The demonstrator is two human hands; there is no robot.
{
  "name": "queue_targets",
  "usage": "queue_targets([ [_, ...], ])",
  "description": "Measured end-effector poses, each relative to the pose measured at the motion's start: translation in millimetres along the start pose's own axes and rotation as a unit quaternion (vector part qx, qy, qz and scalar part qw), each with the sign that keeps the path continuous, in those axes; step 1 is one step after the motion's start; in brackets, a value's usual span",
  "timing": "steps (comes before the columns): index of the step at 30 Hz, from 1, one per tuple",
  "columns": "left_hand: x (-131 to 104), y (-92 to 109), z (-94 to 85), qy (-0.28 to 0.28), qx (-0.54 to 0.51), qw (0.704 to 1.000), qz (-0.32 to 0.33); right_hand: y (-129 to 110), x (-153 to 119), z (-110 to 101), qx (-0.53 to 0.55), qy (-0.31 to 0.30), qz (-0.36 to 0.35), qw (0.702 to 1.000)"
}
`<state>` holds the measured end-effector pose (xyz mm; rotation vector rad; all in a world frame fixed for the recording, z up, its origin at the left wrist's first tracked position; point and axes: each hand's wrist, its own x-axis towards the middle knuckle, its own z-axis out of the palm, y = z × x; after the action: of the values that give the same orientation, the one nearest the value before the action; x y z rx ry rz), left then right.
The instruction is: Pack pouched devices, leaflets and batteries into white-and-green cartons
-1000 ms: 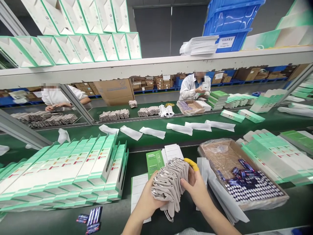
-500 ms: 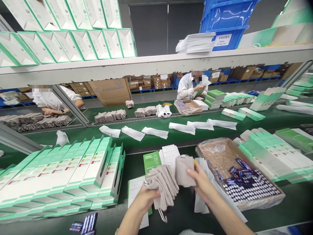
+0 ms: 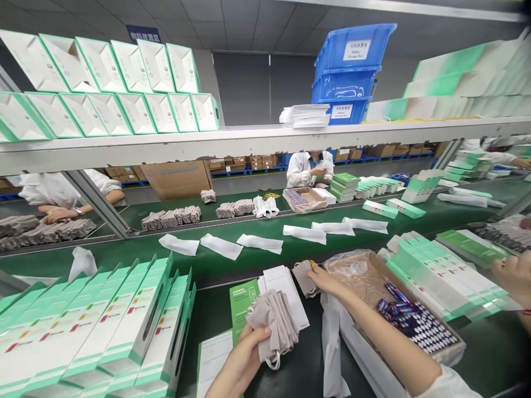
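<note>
At lower centre, grey pouches are pinched by the left hand and a single pouch by the right hand, near a green booklet headed "Infrared" and, seemingly, "Thermometer".

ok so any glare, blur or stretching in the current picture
In the head view, glare shows on the blue bins and plastic liner; the co-worker's hand at far right looks soft; lower-left cartons look stretched; grey cloths in the left hand look fairly clear.

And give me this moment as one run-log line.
Left hand: gripping bunched grey cloth pouches | Right hand: gripping one grey cloth pouch | Near right hand: carton of batteries | Near left hand: green booklet
</note>
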<state>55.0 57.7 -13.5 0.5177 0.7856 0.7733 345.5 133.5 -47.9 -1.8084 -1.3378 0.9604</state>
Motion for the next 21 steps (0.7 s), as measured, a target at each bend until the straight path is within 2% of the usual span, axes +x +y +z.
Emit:
queue_targets([
  [4, -2, -7, -13.2, 0.006, -0.013, 1.0, -0.011, 4, -3, 12, 0.008, -0.021, 0.03, 0.999],
  [12, -2, -7, -24.0, 0.022, -0.022, 0.999, 0.002, 4, -15, 32, 0.029, -0.013, 0.017, 0.999],
  [18, 5, -10, -26.4, 0.085, -0.009, 0.996, -0.004, -1, -17, 49, -0.005, -0.025, 0.018, 1.0],
  [21, 7, -10, -26.0, 0.105, -0.004, 0.994, -0.01, 1, -17, 50, -0.054, -0.027, 0.019, 0.998],
])
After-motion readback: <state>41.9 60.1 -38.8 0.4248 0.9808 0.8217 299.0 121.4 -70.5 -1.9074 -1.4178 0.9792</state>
